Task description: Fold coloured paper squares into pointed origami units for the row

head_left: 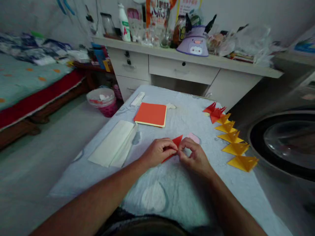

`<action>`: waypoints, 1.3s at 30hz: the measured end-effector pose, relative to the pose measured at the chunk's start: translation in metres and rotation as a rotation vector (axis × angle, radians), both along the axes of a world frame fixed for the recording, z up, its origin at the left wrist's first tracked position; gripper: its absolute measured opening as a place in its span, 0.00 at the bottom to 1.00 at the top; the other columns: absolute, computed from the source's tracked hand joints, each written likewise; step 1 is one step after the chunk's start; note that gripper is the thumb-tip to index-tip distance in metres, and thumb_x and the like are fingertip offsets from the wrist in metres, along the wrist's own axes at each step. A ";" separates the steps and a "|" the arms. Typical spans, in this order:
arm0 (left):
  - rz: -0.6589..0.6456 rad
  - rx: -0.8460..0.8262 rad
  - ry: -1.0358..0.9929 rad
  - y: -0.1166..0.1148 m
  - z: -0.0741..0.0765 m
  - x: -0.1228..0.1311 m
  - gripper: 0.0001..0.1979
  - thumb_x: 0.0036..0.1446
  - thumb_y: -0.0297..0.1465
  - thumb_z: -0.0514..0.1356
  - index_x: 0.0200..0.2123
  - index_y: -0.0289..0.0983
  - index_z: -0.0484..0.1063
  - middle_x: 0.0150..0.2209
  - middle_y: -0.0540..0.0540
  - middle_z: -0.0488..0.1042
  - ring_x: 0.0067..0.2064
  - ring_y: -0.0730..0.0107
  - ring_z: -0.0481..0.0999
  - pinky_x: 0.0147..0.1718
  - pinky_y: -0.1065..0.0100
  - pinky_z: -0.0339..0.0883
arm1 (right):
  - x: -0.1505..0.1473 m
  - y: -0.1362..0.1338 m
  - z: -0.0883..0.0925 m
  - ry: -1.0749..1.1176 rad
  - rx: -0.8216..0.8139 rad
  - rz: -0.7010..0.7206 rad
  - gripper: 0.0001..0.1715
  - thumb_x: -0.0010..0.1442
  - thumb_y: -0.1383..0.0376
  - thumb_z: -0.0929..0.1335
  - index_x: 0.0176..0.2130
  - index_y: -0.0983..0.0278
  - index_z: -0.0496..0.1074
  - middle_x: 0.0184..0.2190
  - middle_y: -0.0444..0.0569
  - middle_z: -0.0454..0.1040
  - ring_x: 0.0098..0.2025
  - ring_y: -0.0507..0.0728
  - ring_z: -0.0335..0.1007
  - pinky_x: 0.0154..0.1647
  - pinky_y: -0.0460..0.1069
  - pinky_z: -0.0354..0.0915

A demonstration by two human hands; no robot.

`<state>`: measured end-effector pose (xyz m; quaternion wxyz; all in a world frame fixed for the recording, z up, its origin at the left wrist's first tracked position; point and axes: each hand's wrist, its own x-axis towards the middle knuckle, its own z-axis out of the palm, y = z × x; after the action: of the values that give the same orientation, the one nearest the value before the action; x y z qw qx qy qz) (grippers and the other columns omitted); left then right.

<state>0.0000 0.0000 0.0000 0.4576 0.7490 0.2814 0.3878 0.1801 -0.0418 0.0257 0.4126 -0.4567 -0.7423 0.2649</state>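
White cabinet (182, 67) fills the back of the room; before it, a cloth-covered table (187, 108). Folded pale sheet (113, 141) lies along the left edge. Two bare hands meet mid-table, toward the near edge: left hand (159, 150) with thumb and fingers pinched on a folded red piece (177, 141), right hand (193, 154) with thumb and forefinger apparently pinched at its near end. Stack of red paper (150, 114) toward far left corner. Yellow folded pieces (236, 148) line the right edge, red ones at the far right corner.

Risks, my judgement: uneven pull between the pinches could tear or skew the crease; soft cloth gives poor backing for a sharp fold; right forearm swinging wide could knock the row off.
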 end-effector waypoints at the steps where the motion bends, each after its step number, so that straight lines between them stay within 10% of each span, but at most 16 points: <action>1: -0.007 0.000 -0.001 0.000 0.000 0.000 0.03 0.56 0.25 0.62 0.32 0.34 0.77 0.32 0.48 0.76 0.33 0.74 0.74 0.34 0.73 0.64 | 0.000 0.001 0.000 -0.005 -0.003 0.005 0.08 0.52 0.74 0.67 0.27 0.62 0.68 0.27 0.43 0.70 0.33 0.53 0.65 0.38 0.49 0.59; 39: 0.010 -0.148 0.008 -0.001 0.006 0.003 0.03 0.54 0.28 0.61 0.30 0.34 0.74 0.28 0.51 0.72 0.26 0.77 0.66 0.26 0.74 0.58 | 0.004 -0.001 0.003 -0.005 -0.057 0.068 0.07 0.54 0.72 0.68 0.33 0.61 0.68 0.33 0.45 0.70 0.38 0.56 0.66 0.42 0.52 0.60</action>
<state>0.0030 -0.0010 0.0061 0.5085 0.7134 0.3149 0.3651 0.1845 -0.0426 0.0283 0.3884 -0.4436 -0.7504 0.2988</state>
